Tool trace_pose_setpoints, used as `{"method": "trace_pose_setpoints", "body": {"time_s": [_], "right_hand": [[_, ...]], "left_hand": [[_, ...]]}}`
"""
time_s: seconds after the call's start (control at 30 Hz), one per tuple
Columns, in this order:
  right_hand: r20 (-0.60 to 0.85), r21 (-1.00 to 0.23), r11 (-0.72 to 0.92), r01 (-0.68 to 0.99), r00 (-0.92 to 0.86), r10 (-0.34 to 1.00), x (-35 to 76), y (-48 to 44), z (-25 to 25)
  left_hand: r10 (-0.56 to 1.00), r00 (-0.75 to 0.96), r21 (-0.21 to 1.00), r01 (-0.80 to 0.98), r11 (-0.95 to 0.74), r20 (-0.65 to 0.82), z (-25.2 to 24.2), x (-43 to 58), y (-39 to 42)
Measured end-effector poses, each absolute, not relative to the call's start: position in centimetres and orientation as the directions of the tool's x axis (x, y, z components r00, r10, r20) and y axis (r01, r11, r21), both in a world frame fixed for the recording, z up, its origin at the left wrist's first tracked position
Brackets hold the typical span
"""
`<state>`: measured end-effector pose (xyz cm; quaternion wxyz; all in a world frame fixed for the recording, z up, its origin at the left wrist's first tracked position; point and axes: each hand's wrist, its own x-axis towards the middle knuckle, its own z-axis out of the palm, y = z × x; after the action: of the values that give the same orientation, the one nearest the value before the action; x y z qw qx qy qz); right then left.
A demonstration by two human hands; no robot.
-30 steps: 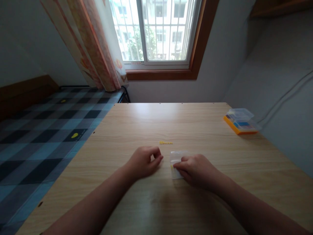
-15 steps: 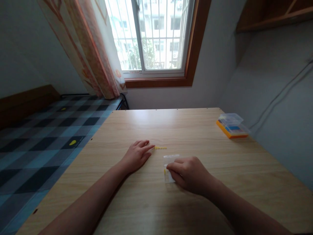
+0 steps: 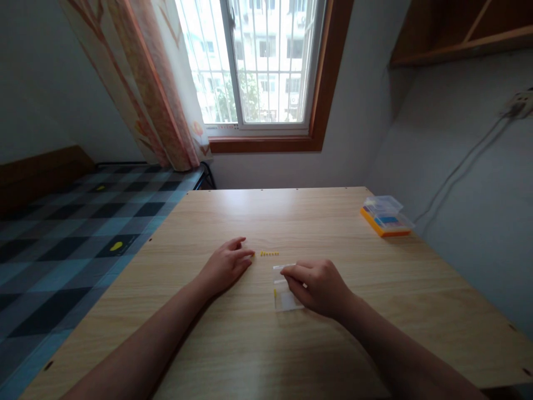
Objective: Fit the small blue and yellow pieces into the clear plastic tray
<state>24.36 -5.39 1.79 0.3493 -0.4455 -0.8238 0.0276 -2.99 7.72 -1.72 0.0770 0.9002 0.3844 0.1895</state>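
Note:
My left hand (image 3: 227,265) lies on the table with its fingers spread. A tiny yellow piece (image 3: 253,254) is at its index fingertip. Just right of that runs a short row of small yellow pieces (image 3: 270,254). My right hand (image 3: 320,286) is pinched, its fingertips over the upper part of a flat, clear plastic packet (image 3: 285,301). Whether anything tiny is between those fingertips, I cannot tell. A bit of yellow (image 3: 275,293) shows at the packet's left edge. The hand covers the packet's right side.
An orange-based box (image 3: 385,222) with a clear raised lid and coloured contents sits at the table's (image 3: 233,355) far right corner. A bed with a checked cover (image 3: 125,222) stands to the left. Beyond the table are a window and a curtain (image 3: 154,83).
My left hand has drawn a little left, leaving a gap to the yellow row. My right fingertips have shifted toward the packet's far edge, uncovering more of its lower part. The view has turned slightly.

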Motion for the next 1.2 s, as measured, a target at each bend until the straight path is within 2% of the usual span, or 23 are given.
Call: {"method": "trace_pose_setpoints", "body": {"time_s": [0.3, 0.53, 0.67, 0.8, 0.97, 1.2], "right_hand": [[0.656, -0.281, 0.697, 0.659, -0.398, 0.641, 24.4, -5.3, 2.0], [0.645, -0.285, 0.741, 0.608, -0.45, 0.617, 24.1, -5.3, 1.9], [0.629, -0.283, 0.74, 0.611, -0.464, 0.624, 24.1, -5.3, 1.7], [0.611, -0.287, 0.745, 0.602, -0.484, 0.626, 23.7, -5.5, 1.7], [0.613, -0.294, 0.746, 0.598, -0.481, 0.627, 23.2, -5.7, 1.5], [0.627, -0.303, 0.746, 0.592, -0.466, 0.624, 23.4, -5.4, 1.3]], "left_hand": [[0.726, 0.63, 0.293, 0.664, -0.688, 0.276, -0.7, -2.8, 7.6], [0.693, 0.656, 0.299, 0.626, -0.721, 0.298, 0.4, -2.4, 6.4], [0.619, 0.723, 0.338, 0.525, -0.781, 0.307, 0.8, -1.7, 4.2], [0.552, 0.752, 0.496, 0.347, -0.796, 0.36, 1.1, -0.7, 1.9], [0.639, 0.694, 0.711, 0.261, -0.653, 0.332, 1.1, 0.5, 0.3], [0.719, 0.656, 0.825, 0.261, -0.502, 0.23, 1.0, 1.0, 0.1]]}}
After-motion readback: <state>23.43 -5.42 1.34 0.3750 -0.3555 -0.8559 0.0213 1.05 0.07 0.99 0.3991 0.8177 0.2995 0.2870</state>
